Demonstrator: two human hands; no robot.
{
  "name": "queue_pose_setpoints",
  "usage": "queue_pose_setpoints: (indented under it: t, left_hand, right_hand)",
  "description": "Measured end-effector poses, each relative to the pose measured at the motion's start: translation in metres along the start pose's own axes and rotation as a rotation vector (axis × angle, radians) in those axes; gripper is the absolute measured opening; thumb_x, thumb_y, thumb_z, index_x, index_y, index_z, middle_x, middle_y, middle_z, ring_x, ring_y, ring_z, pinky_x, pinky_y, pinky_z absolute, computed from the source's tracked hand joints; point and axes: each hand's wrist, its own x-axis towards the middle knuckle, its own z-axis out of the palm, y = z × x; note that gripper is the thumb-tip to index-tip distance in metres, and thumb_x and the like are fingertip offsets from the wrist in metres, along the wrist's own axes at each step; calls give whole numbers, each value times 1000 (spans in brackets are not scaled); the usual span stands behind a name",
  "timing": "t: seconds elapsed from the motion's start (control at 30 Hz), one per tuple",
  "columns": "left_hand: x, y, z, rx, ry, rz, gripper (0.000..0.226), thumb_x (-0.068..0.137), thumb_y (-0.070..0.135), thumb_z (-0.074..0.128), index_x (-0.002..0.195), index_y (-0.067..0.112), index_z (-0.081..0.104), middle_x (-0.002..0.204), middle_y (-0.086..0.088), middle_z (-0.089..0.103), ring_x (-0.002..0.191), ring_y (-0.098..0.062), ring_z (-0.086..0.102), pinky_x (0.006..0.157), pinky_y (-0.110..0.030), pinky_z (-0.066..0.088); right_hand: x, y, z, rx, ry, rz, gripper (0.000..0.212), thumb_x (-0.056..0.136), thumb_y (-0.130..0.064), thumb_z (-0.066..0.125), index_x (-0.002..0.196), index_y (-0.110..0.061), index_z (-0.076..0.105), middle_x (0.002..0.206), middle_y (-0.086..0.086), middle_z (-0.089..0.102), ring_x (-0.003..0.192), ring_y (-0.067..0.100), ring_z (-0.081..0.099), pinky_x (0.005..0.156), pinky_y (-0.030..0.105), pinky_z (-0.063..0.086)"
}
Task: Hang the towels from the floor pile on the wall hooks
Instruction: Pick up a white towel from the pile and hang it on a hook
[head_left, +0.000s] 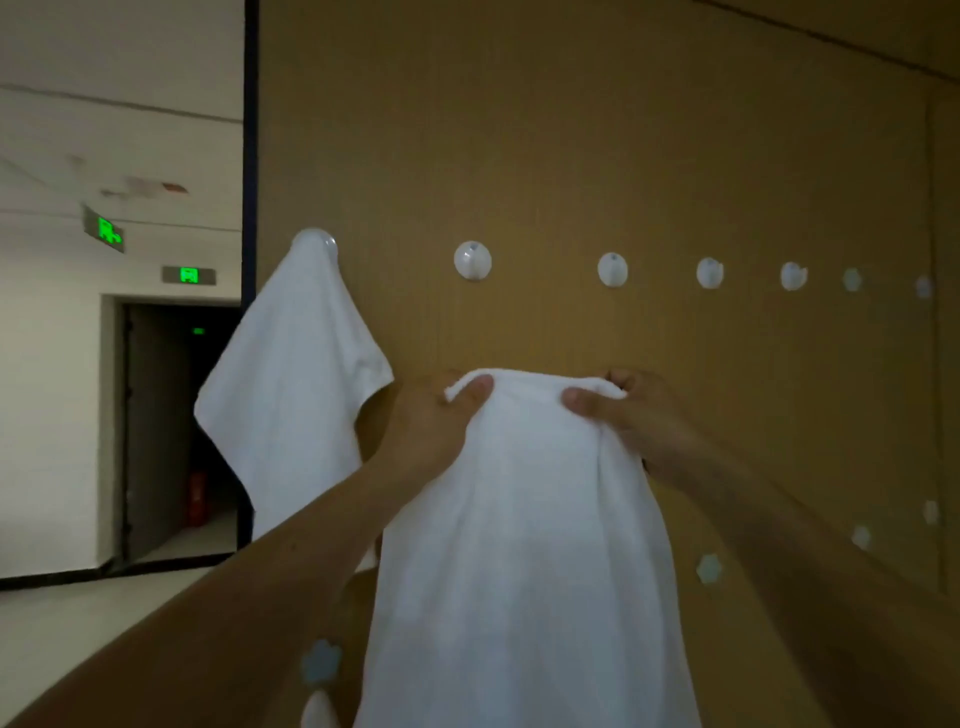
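Both forearms reach up; left hand (431, 415) and right hand (628, 415) pinch white towel (519, 519) top edge, cloth hanging long below. Free hook (472, 260) directly above, nearer left hand; neighbouring hook already holds hung towel (291, 374).

My left hand (426, 421) and right hand (639, 415) are both bare — no gloves, rings or bands that I can make out in this dim light. My forearms are bare too, all the way down to the bottom edge of the view; no sleeve, cuff or watch shows on either one. The thumbnails are short and plain, unpainted. My left forearm comes in long from the lower left corner, the right one from the lower right — the right is darker in shadow, its outline blurred.
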Motion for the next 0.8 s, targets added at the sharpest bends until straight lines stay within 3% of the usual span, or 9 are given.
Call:
queue_pose_setpoints:
  t: [0.07,0.17,0.3,0.37,0.43,0.5,0.63,0.7,0.8]
  left_hand:
    - [29,11,4,15,75,43,19,93,50,50,79,37,55,75,26,54,69,7,50,57,-10,30]
    - [78,27,7,104,238,165,22,96,39,50,76,29,53,73,16,54,67,0,50,56,-14,33]
    - [142,39,-7,394,489,239,20,94,43,50,85,26,54,68,19,47,61,2,43,53,-13,23]
    - [171,40,-16,485,527,259,24,92,43,52,89,20,60,76,13,52,67,-6,47,59,-20,29]
    - [195,38,-23,541,537,256,31,91,41,55,101,14,64,90,1,59,82,-18,53,71,-25,32]
    - [213,35,-28,568,543,249,31,88,40,59,102,12,63,99,-7,64,90,-25,58,73,-26,33]
    - [220,25,-31,649,521,206,28,83,46,60,81,18,55,73,5,53,70,-17,50,61,-27,32]
    - [218,20,-35,579,433,81,33,78,48,66,74,16,58,68,5,54,64,-15,52,52,-26,32]
    - [206,21,-39,315,227,-219,30,71,41,76,79,14,65,77,2,62,68,-14,57,51,-26,36]
  right_hand:
    - [38,-4,0,9,52,-97,26,76,-25,81,72,-12,60,63,-7,61,53,3,53,46,17,41]
    - [96,-13,10,24,162,-218,32,78,-30,77,83,-2,61,73,-2,61,63,8,54,58,25,42]
    - [159,-34,27,5,225,-330,16,79,-33,72,73,-23,60,77,-9,65,70,9,59,63,27,47]
    - [183,-42,36,-64,259,-382,11,81,-34,69,77,-26,62,82,-9,66,78,12,62,68,30,50]
    - [203,-51,45,-153,300,-411,14,83,-35,66,88,-23,66,90,-5,68,85,16,63,75,32,52]
    - [221,-59,52,-215,323,-397,17,85,-34,63,94,-20,66,96,-2,68,89,18,63,76,31,51]
    - [236,-55,61,-370,305,-351,20,87,-33,59,101,-20,64,102,1,67,92,22,63,79,34,53]
    - [232,-50,62,-439,288,-354,22,85,-32,59,104,-22,63,104,0,67,93,22,63,79,35,53]
    - [227,-48,56,-416,206,-277,29,78,-31,66,105,-23,60,106,-3,63,94,20,62,83,37,53]
